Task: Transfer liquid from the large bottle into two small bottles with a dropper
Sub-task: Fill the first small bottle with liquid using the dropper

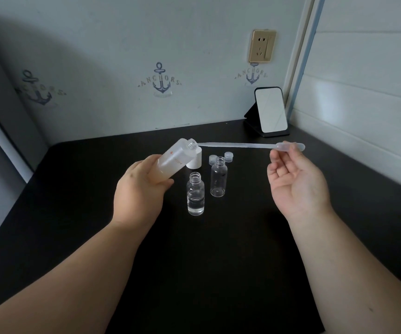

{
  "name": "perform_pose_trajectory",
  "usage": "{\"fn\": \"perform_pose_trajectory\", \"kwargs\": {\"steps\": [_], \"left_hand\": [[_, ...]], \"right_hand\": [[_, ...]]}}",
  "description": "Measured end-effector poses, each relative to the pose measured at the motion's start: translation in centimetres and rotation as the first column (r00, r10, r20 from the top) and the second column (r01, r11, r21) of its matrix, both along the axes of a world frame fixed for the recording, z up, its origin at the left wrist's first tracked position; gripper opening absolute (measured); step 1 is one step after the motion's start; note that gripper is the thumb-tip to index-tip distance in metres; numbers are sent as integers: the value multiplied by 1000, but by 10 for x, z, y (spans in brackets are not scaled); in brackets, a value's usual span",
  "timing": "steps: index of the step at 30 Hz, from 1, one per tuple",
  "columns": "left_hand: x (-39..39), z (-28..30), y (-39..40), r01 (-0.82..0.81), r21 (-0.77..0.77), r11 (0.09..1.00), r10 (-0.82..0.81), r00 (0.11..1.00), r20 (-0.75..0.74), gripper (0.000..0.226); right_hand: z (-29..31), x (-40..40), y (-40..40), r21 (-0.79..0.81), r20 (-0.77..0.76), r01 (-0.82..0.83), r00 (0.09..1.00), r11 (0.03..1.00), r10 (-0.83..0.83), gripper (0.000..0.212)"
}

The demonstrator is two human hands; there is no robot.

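Large bottle [174, 160] tilted in left grip [139, 189]; dropper [243, 145] bulb pinched, right grip [295, 179] palm-up.

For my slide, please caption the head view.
Left hand tilts large bottle; right hand holds dropper at its mouth.

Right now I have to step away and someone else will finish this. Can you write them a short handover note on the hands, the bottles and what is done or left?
Left hand grips the large bottle, tilted, cap off, mouth towards the dropper.
Right hand pinches the dropper at its bulb, held level, tip at the large bottle's mouth.
Near small bottle stands open on the table, partly filled with clear liquid.
Far small bottle stands open beside it and looks empty.
The white cap and two small caps lie behind them.
Left: draw liquid, fill the far bottle, top up the near one if needed, cap everything.
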State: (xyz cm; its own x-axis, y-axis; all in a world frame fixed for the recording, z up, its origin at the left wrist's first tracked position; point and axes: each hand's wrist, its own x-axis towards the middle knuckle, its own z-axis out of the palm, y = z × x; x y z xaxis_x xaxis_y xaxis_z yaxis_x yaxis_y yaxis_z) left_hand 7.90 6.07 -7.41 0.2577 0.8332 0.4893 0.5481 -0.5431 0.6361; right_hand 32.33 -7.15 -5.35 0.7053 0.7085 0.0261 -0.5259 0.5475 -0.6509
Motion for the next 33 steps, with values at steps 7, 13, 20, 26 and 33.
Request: {"fn": "perform_pose_trajectory", "kwargs": {"steps": [7,13,20,26,33], "left_hand": [[1,-2,2,0,-93,996,12,993,121,37],[3,-2,2,6,-207,978,34,981,189,56],[4,-3,3,-8,-229,973,51,982,184,56],[4,-4,6,2,-251,968,48,980,191,56],[-2,1,-4,128,-264,956,-17,922,386,52]], "right_hand": [[1,1,-1,27,-47,-7,999,1000,8,34],[2,0,0,17,-67,-25,997,1000,26,33],[3,-2,-1,3,-74,-25,997,1000,25,18],[1,0,1,-33,-38,10,999,999,-12,16],[2,1,-1,-46,-46,25,999,999,-27,15]]}}
